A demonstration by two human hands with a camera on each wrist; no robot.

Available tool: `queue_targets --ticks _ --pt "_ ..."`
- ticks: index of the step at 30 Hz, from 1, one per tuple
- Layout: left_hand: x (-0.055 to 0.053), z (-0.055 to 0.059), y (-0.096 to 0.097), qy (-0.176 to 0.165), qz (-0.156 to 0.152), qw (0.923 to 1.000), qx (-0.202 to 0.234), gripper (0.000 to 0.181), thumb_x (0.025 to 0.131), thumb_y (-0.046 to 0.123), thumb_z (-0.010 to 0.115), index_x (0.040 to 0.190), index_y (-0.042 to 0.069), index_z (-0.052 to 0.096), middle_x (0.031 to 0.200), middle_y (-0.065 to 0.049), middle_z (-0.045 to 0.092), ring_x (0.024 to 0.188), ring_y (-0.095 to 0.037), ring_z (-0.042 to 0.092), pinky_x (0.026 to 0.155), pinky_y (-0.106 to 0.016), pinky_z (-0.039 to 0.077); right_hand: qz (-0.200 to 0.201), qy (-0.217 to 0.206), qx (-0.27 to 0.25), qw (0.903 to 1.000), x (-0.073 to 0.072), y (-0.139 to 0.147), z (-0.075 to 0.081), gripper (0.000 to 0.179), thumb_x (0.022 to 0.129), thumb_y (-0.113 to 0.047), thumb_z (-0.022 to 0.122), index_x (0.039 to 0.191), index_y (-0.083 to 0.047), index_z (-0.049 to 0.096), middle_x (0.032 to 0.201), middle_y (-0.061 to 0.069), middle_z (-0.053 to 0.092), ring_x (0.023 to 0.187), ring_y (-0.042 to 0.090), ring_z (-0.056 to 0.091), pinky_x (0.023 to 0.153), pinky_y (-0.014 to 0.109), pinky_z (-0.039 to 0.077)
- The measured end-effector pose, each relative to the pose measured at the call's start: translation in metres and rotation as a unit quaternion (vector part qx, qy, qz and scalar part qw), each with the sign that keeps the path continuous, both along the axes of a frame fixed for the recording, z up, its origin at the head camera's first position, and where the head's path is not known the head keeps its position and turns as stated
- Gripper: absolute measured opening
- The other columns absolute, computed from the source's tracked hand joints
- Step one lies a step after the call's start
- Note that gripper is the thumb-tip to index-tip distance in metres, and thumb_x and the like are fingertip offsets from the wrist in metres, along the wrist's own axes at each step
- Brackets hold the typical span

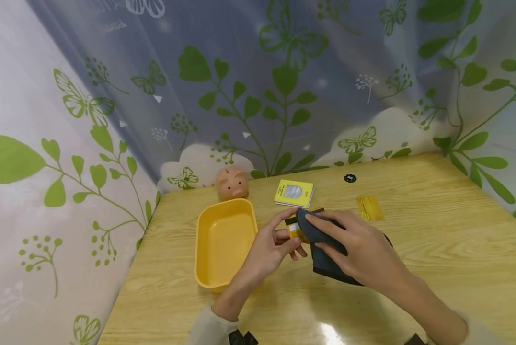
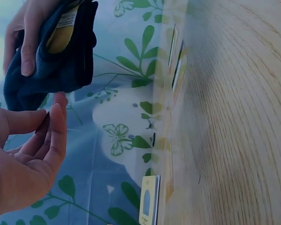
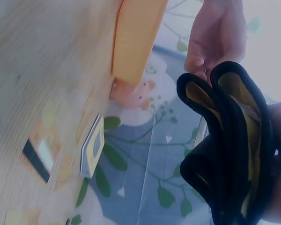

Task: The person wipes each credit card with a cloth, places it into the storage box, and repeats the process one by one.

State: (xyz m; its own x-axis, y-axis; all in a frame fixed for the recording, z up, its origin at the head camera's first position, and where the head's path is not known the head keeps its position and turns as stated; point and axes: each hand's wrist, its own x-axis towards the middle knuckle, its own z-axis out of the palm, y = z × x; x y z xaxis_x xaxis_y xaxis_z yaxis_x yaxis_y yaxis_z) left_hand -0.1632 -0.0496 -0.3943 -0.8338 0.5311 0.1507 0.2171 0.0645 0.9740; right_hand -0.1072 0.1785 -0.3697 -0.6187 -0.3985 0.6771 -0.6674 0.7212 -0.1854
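My left hand (image 1: 268,247) pinches a yellow bank card (image 1: 294,231) with a black stripe between thumb and fingers. Close beside that card, my right hand (image 1: 359,244) grips a folded dark blue cloth wallet (image 1: 326,235). In the right wrist view the wallet (image 3: 225,136) shows its folded edges and yellow lining. A printed label sits on the lining in the left wrist view, where my left hand (image 2: 33,154) is below the wallet (image 2: 61,65). The pinched card appears there only as a thin dark sliver. Another striped card (image 3: 40,157) lies on the table, mostly hidden behind the wallet in the head view.
A yellow plastic tub (image 1: 225,244) stands to the left, with a pink piggy bank (image 1: 233,184) behind it. A yellow booklet (image 1: 294,192), a gold card (image 1: 370,208) and a black round chip (image 1: 350,178) lie on the wooden table (image 1: 447,249). Patterned curtains enclose the back and sides.
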Motion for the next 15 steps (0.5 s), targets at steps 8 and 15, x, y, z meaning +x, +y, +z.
queue_targets --ticks 8,15 --pt "0.000 0.002 0.002 0.021 0.014 0.9993 -0.027 0.069 0.095 -0.012 0.061 0.155 0.020 0.048 0.095 -0.010 0.074 0.065 -0.017 0.062 0.059 -0.027 0.054 0.043 -0.005 -0.004 0.9990 0.000 -0.021 -0.004 0.073 0.076 -0.014 0.094 0.143 -0.019 0.065 0.129 0.007 0.065 0.111 0.028 0.068 0.081 0.043 0.062" --pt "0.003 0.000 0.002 0.007 0.027 0.9996 -0.005 0.072 0.093 -0.015 0.061 0.153 0.021 0.051 0.092 -0.007 0.069 0.064 -0.017 0.056 0.059 -0.025 0.050 0.036 0.013 0.004 0.9993 0.000 -0.027 -0.009 0.076 0.073 -0.013 0.096 0.142 -0.018 0.065 0.129 0.010 0.064 0.109 0.029 0.069 0.079 0.043 0.062"
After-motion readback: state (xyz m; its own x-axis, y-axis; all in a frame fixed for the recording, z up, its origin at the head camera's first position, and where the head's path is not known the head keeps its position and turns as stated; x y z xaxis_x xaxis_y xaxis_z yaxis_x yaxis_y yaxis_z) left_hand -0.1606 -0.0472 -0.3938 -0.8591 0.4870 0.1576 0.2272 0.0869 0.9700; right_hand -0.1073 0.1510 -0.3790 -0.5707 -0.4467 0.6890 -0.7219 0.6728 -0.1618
